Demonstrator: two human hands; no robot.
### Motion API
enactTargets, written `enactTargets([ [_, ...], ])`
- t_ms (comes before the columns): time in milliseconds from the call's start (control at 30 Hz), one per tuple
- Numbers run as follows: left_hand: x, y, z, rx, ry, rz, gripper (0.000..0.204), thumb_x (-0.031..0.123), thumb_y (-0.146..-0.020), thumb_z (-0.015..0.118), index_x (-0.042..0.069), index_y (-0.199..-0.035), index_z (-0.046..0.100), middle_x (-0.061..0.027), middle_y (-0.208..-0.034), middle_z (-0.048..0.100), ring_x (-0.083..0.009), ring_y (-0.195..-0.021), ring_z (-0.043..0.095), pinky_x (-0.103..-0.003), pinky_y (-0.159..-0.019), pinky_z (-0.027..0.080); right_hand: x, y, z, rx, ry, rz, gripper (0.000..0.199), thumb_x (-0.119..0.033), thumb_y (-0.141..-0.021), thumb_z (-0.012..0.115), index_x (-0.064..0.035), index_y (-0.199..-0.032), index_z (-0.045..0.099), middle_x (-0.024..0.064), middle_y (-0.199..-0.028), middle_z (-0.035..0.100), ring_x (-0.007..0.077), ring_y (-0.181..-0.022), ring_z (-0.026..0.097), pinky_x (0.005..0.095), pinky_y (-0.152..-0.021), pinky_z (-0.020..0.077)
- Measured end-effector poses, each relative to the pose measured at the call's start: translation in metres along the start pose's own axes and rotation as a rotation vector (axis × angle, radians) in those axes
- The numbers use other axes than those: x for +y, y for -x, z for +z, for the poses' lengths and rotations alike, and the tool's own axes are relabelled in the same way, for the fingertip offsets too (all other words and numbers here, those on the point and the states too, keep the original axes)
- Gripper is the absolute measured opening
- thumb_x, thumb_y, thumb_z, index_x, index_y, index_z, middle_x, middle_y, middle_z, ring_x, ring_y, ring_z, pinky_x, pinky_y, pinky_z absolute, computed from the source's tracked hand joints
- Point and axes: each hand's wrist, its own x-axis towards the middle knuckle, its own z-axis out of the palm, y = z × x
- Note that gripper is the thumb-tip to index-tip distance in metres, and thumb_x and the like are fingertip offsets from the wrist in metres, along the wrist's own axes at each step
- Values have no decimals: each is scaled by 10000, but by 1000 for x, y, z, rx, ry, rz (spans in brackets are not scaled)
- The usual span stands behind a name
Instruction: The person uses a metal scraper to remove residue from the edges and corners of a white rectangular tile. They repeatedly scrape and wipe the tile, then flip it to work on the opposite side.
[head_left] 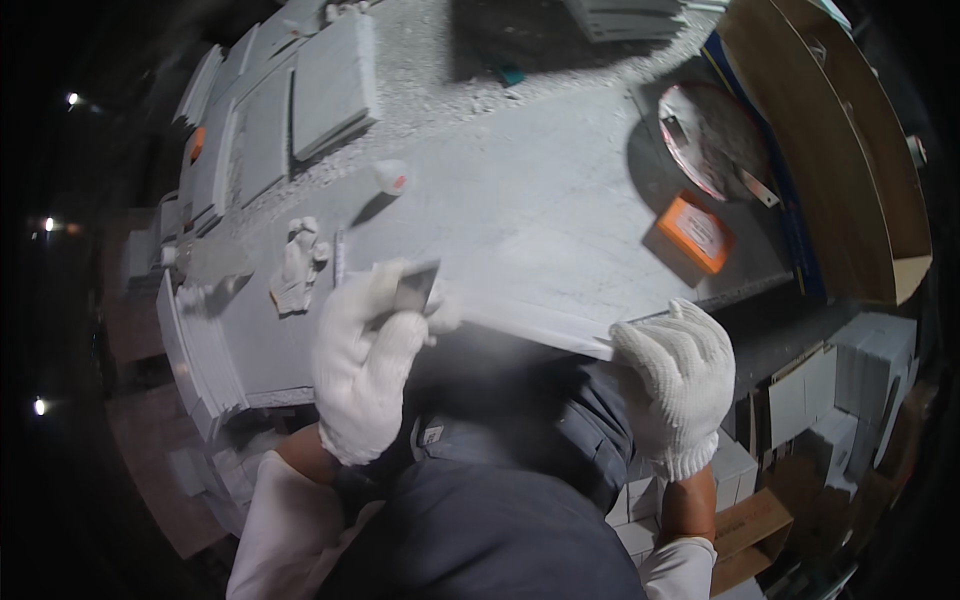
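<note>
Dusty grey table [520,190]: round tin [715,140] and orange box [697,235] at right, crumpled glove [298,268] at left. Left hand [362,365] grasps flat metal blade [418,287]; right hand [682,385] clasps one end of white slab [540,324], which spans between hands by table's near edge.

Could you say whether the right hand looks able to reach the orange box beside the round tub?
Probably yes: the orange box lies just beyond the right hand, with nothing standing between, though that hand seems to hold a white piece.
</note>
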Motion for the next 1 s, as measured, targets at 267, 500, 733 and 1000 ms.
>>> enactTargets([
  [267, -8, 9, -19, -92, 579, -381, 605, -37, -1013, 451, -87, -1585, 261, -205, -1335, 535, -234, -1157, 667, -386, -1073, 544, 9, -8, -3, -85, 94, 37, 333, -164, -736, 871, -114, -1047, 765, 77, -938, 730, 301, -937, 701, 442, -900, 535],
  [500, -20, 19, -28, -60, 642, -426, 655, 0, -1042, 472, -56, -1627, 184, -187, -1358, 491, -257, -1198, 643, -419, -1100, 534, 9, -2, -5, -185, 51, 182, 286, -172, -824, 828, -51, -1071, 750, 117, -960, 738, 317, -907, 706, 404, -841, 544],
  [733, -30, 24, -28, -112, 702, -493, 646, -9, -1039, 480, -57, -1621, 205, -183, -1395, 479, -277, -1247, 612, -415, -1118, 513, 16, 20, 7, -225, -126, 525, 335, -339, -897, 781, -88, -1119, 764, 143, -975, 738, 333, -917, 716, 401, -840, 559],
  [1000, -46, 21, -13, -135, 643, -449, 630, -61, -1010, 532, -52, -1594, 295, -217, -1419, 504, -299, -1280, 619, -419, -1104, 533, 26, 22, 10, -255, -155, 581, 311, -277, -893, 776, -81, -1134, 768, 136, -1005, 747, 317, -948, 723, 390, -864, 561],
])
